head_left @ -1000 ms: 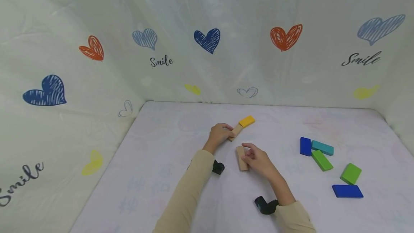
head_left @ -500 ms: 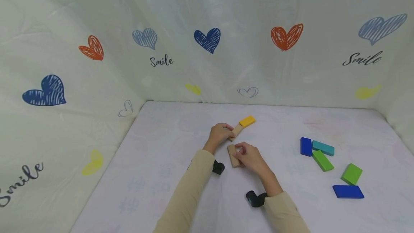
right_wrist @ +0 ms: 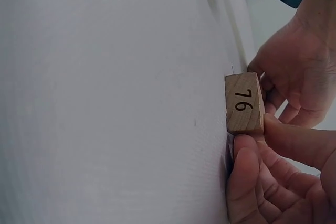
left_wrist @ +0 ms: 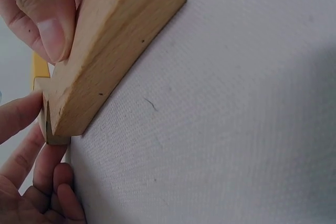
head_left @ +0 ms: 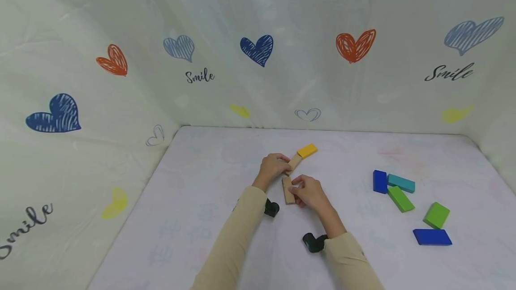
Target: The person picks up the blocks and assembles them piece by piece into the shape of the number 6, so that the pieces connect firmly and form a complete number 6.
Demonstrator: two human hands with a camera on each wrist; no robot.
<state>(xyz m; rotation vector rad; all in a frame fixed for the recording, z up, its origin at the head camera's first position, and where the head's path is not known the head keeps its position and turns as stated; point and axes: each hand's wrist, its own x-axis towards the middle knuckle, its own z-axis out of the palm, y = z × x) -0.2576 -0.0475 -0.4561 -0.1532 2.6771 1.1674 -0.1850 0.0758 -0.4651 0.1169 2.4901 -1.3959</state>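
Observation:
In the head view, my left hand (head_left: 273, 166) holds a plain wooden block (head_left: 295, 162) by its near end, with thumb and fingers at its sides. A yellow block (head_left: 307, 151) lies at the far end of that one, in a slanting line with it. My right hand (head_left: 311, 191) pinches a second wooden block (head_left: 288, 191), its far end right at the near end of the first. The left wrist view shows this second block (left_wrist: 113, 51) large, with the right thumb (left_wrist: 55, 38) on it. Its end face (right_wrist: 243, 103), marked 76, shows in the right wrist view.
On the right of the white table (head_left: 193, 169) lie a blue block (head_left: 380, 181), a teal block (head_left: 401, 183), a long green block (head_left: 401, 199), a wider green block (head_left: 436, 215) and another blue block (head_left: 432, 237). A patterned curtain (head_left: 217, 12) stands behind the table.
My right hand has slid the second wooden block left and slightly away from me, turning it, up to the first one. The left hand has stayed in place.

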